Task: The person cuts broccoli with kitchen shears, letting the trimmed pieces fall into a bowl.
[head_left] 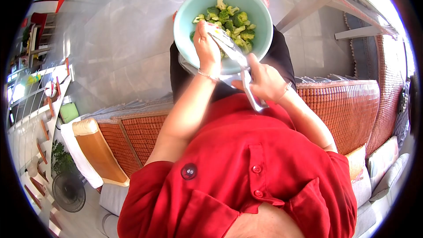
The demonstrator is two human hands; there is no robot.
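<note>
One round bowl point(185, 26) holds many small green broccoli pieces point(231, 22). The left hand point(207, 46) pinches one piece inside the bowl. The right hand point(264, 81) has its grip tight on one knife point(240, 59).

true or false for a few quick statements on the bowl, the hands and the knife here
1. The bowl holds broccoli pieces. True.
2. The bowl is red. False: it is pale turquoise; the shirt is red.
3. The right hand grips a knife. True.
4. The left hand rests on the sofa. False: it reaches into the bowl.
5. The bowl stands on a table. False: it sits on the person's lap.
</note>
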